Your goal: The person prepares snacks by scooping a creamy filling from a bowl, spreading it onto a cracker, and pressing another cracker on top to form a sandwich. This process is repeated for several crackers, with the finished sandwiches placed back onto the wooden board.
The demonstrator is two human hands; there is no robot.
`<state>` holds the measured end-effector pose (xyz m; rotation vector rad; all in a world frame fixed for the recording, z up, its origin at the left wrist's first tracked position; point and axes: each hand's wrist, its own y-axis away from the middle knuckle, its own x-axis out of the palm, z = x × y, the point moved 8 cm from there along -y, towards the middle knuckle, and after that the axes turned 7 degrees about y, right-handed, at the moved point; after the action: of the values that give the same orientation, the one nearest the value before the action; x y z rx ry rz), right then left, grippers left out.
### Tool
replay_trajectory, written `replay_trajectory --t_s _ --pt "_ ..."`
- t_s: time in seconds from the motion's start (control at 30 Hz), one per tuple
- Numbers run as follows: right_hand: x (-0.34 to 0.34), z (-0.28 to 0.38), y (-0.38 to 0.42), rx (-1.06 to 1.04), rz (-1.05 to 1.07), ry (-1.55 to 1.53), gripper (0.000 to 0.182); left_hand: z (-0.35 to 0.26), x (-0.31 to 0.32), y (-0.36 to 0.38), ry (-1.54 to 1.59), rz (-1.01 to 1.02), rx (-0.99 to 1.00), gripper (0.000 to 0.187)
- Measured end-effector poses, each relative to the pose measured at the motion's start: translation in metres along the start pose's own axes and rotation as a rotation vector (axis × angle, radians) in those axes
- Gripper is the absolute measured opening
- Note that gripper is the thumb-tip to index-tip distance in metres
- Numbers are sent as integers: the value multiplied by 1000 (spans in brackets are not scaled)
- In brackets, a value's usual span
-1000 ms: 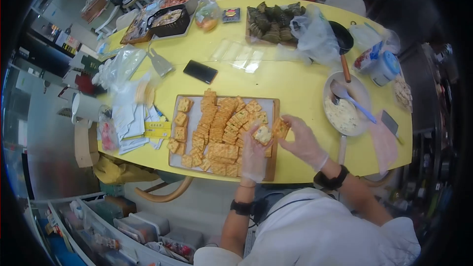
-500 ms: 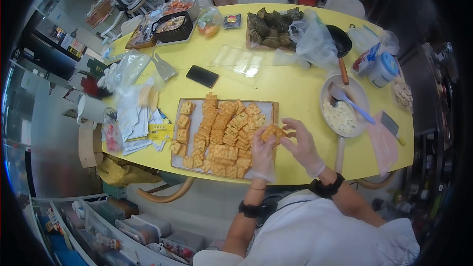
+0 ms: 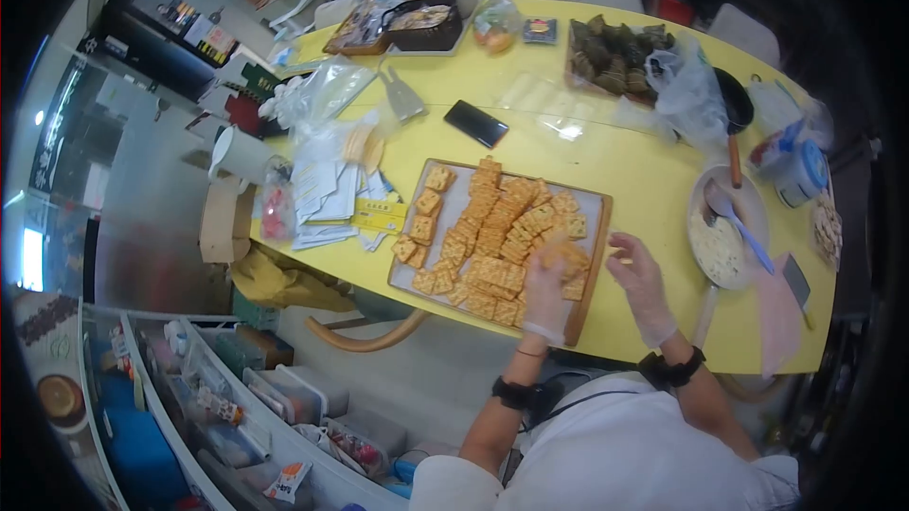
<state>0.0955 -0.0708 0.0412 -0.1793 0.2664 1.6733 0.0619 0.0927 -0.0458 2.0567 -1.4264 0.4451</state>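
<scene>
Over tray (image 3: 592, 265), cracker (image 3: 566, 255) lying flat

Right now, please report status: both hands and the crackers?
Left hand grips a cracker sandwich over the tray. Right hand open, off it, beside the tray. Loose crackers crowd the tray.

One wooden tray (image 3: 588, 269) of crackers (image 3: 492, 227), too many to count. One phone (image 3: 476, 123), one pan (image 3: 724, 246), one blue spoon (image 3: 737, 217). Two gloved hands: left hand (image 3: 546, 288), right hand (image 3: 641, 279).
</scene>
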Motion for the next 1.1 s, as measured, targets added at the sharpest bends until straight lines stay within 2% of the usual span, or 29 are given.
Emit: replay_trajectory --t_s 0.07,0.13,0.17,0.23,0.27,0.4,0.47,0.5,0.57,0.67,0.77,0.87,0.97,1.07,1.1 --pt "-8 -6 -1 28 3 64 30 -44 -44 -11 35 -203 35 28" --pt "-20 -23 -1 55 29 157 30 -61 -132 -42 87 -297 137 36" --pt "-26 -36 0 69 57 215 30 -78 -191 -60 -383 -341 321 35" --pt "-34 -60 4 99 98 306 30 -122 -248 -66 -535 -542 399 35" --pt "-38 -72 6 116 109 339 30 -136 -263 -65 -206 -694 296 34" --pt "-32 -91 21 147 140 261 28 -153 -336 -90 -400 -744 346 30" --pt "-23 -86 23 143 170 309 29 -156 -339 -103 -569 -762 298 28" --pt "-19 -82 23 140 186 335 29 -155 -337 -104 -774 -792 262 29" --pt "-14 -67 19 86 192 423 29 -168 -286 -92 -1181 -829 187 30" --pt "-17 -55 11 37 166 502 29 -175 -264 -83 -1526 -824 337 35" --pt "-20 -55 11 61 170 498 28 -164 -283 -98 -1368 -560 442 39" --pt "-17 -64 13 96 211 473 28 -166 -273 -103 -1383 -415 358 53" --pt "-13 -64 15 126 251 465 29 -171 -233 -95 -1666 -262 186 76" --pt "-11 -62 16 135 277 471 29 -171 -226 -94 -1685 -270 27 89" --pt "-11 -61 17 136 281 475 29 -171 -224 -94 -1726 -277 7 88"
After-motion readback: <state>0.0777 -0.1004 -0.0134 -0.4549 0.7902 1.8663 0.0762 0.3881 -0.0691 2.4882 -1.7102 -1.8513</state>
